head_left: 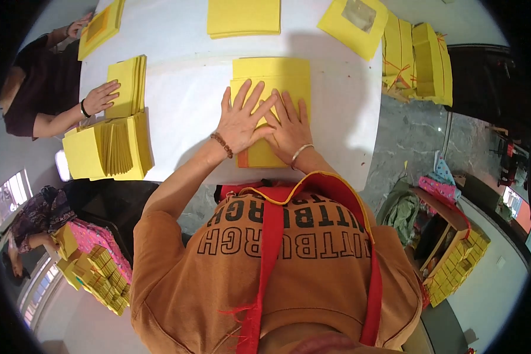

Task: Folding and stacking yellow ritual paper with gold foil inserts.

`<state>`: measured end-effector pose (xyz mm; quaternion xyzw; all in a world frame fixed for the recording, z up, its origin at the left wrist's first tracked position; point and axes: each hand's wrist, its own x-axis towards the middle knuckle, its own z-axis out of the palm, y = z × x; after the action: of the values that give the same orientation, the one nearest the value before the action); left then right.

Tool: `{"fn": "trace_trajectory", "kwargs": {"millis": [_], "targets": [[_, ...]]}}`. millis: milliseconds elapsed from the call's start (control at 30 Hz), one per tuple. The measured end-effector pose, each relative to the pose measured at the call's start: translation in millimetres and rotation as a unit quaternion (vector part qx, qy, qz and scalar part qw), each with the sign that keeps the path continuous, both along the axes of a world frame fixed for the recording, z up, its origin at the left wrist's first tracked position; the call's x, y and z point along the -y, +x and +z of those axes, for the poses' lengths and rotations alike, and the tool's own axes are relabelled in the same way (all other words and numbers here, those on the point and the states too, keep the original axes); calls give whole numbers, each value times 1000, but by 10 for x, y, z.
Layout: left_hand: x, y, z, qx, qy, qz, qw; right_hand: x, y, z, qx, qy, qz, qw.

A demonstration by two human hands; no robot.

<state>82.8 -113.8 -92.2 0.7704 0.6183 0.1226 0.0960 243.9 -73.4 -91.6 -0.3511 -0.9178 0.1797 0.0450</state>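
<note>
The left hand [240, 123] and right hand [289, 131] are both lying flat on some yellow paper [269, 155] at the near edge of the white worktop [183, 88], pretty much dead centre. Left one's wide open, fingers fanned, not gripping anything; right one's open too, fingers a bit closer together, also just palm-down with nothing in its grasp. They're right up beside each other, and honestly I can't tell if the fingers touch. There's an orange patch [242, 158] on the paper's near left corner. Straight across, at the far side, sits another yellow stack [243, 16]. Over on the left, a co-worker's hand [102, 97] is resting on a yellow pile [124, 76], with a fanned-out batch [138, 144] just nearer. Off the right side there's yellow bundles [425, 65] tied with red string.
</note>
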Motion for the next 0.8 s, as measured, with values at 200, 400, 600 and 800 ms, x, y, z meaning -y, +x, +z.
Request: {"fn": "trace_trajectory", "kwargs": {"millis": [200, 400, 600, 800], "targets": [[25, -15, -58, -39, -12, -1, 999, -8, 152, 30, -3, 44, -10, 999], [45, 1, -63, -69, -19, 1, 997, -16, 167, -29, -7, 79, -6, 997], [-12, -47, 54, -43, 2, -35, 998, -112, 308, -44, 32, 95, 1, 995], [-51, 104, 194, -128, 68, -142, 979, -149, 496, -107, -5, 27, -63, 998]]}}
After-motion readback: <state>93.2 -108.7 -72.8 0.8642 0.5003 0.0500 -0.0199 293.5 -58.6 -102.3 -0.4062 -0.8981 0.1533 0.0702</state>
